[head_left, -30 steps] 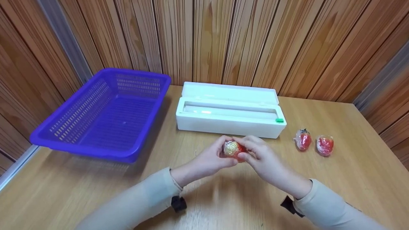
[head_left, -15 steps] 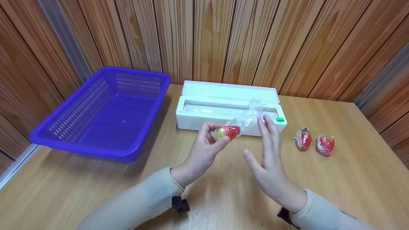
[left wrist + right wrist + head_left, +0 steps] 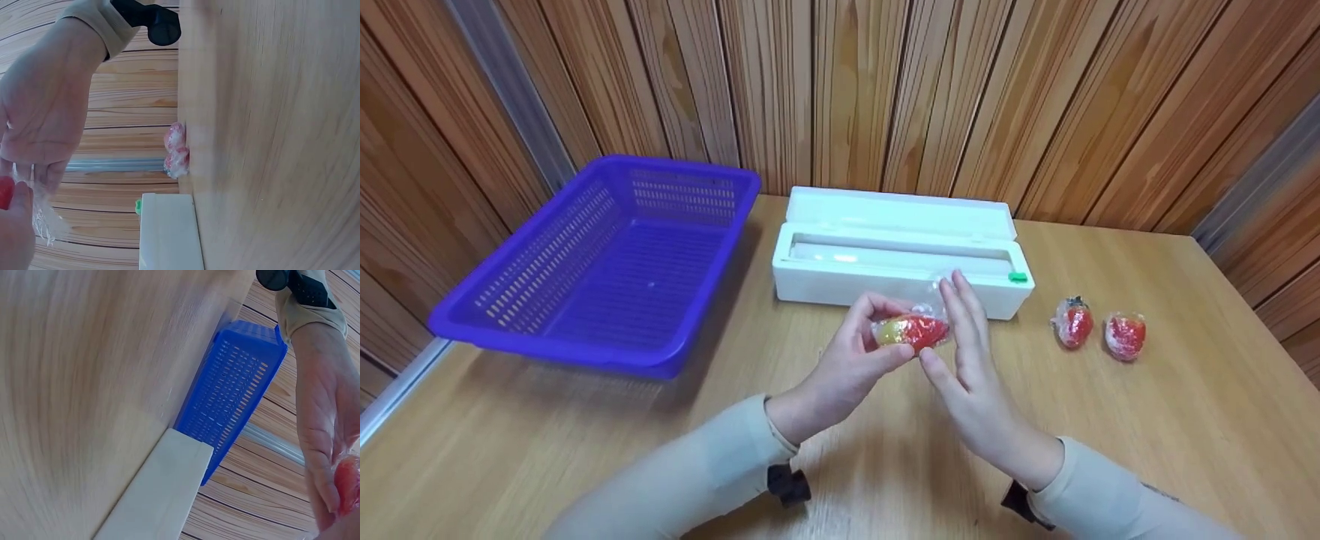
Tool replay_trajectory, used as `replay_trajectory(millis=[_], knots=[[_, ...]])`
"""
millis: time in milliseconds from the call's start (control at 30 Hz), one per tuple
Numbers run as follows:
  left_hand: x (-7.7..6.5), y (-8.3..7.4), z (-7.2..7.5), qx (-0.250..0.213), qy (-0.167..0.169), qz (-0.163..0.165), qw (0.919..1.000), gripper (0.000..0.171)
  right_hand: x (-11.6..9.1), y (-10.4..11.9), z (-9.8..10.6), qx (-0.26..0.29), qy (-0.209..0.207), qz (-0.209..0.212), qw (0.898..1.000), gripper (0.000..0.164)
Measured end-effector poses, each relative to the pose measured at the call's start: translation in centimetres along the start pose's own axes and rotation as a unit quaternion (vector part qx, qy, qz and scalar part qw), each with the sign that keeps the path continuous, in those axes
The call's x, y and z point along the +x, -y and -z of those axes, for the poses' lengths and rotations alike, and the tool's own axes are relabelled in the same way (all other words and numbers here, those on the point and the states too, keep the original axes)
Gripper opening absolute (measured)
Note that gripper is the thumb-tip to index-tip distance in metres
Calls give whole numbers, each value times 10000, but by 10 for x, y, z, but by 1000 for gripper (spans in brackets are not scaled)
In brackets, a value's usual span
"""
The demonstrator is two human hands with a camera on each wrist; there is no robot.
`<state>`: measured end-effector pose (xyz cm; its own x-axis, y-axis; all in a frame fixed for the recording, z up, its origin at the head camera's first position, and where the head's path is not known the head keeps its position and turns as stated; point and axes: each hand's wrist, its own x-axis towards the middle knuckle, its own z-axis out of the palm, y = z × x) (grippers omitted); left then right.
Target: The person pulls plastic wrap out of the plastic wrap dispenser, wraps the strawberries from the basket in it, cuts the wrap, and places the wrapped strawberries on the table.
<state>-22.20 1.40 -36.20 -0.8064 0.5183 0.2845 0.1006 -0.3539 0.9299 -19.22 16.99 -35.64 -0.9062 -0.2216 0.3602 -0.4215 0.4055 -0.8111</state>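
Note:
In the head view my left hand (image 3: pixel 840 371) holds a strawberry (image 3: pixel 915 331) between thumb and fingers, over the table. It is red with a yellow-green end, wrapped in clear cling film. My right hand (image 3: pixel 982 390) stands beside its red tip, fingers straight and pointing up, thumb tip close to the left thumb. A loose tail of cling film (image 3: pixel 45 219) shows at the right fingers in the left wrist view. From the right wrist, the left palm and the film-covered strawberry (image 3: pixel 347 484) appear at the right edge.
Behind the hands stands a white cling film box (image 3: pixel 877 283), lid raised, with a green slider (image 3: pixel 1018 277). A purple basket (image 3: pixel 585 356) is at the left. Two wrapped strawberries, one with leaves (image 3: pixel 1073 322) and a rounder one (image 3: pixel 1126 336), lie right. A wood-panelled wall (image 3: pixel 885 97) closes the back.
Both hands gripped the strawberry a second ago. The right hand let go and drew away with its fingers spread, the film tail showing, then came back beside the strawberry, which now lies slightly lower.

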Motion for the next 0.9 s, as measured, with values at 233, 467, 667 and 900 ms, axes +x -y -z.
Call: replay_trajectory(millis=[233, 467, 667, 900], knots=[[1, 4, 2, -126, 95, -26, 9999, 39, 1, 0, 1, 1699, 575, -556, 9822, 58], [6, 7, 4, 451, -324, 28, 9985, 35, 2, -2, 5, 2593, 565, -400, 9633, 55], [5, 9, 5, 435, -410, 94, 9982, 32, 2, -2, 6, 2642, 522, -657, 9608, 52], [3, 8, 4, 419, -598, 125, 9973, 42, 4, -2, 7, 2528, 191, -1019, 9619, 42]])
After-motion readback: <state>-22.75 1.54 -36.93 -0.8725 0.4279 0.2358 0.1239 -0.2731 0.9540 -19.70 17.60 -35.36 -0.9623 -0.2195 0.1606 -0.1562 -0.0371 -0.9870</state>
